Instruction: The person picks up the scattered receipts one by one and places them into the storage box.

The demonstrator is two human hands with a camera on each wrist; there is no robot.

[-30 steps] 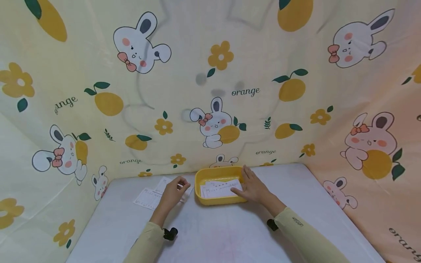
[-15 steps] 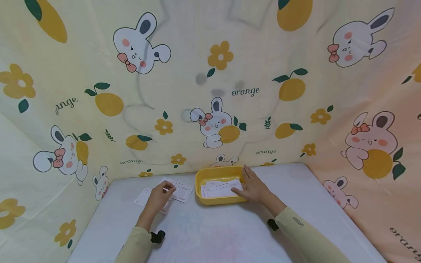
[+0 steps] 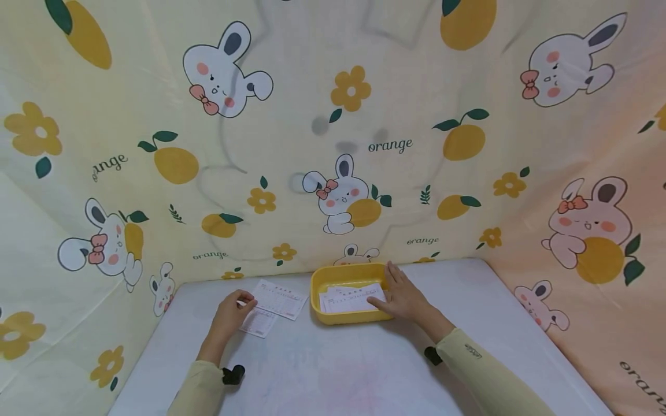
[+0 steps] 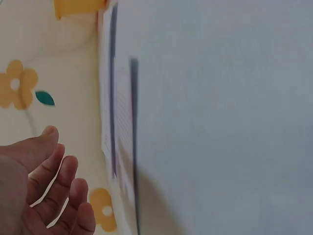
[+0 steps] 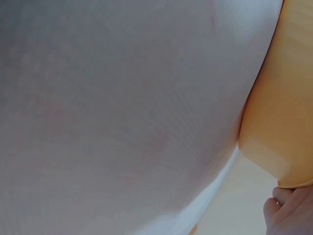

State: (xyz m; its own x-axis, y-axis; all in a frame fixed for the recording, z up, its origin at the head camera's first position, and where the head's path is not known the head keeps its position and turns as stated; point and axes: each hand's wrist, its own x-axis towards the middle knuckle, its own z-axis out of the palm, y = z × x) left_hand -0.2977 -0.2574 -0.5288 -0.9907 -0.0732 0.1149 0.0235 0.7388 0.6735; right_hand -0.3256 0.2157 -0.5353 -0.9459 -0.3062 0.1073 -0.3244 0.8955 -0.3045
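In the head view my left hand (image 3: 232, 313) hovers at the left edge of two printed paper slips on the table. Its fingers are loosely bent and nothing is visible between them, as the left wrist view also shows. The upper slip (image 3: 281, 299) partly covers the lower slip (image 3: 258, 322). My right hand (image 3: 404, 297) rests against the right end of a yellow plastic basket (image 3: 324, 317), fingers straight along the side and thumb over the rim. More paper slips (image 3: 351, 299) lie inside the basket. Part of that hand shows beside the basket in the right wrist view.
A white-covered table (image 3: 338, 364) spreads below both hands. Behind and at both sides hangs a patterned curtain (image 3: 291, 138) with rabbits and oranges; the basket stands close to its rear part.
My left hand has moved left and slightly toward me across the slips, uncovering the upper slip and then the lower one. The right hand and the basket have stayed in place.
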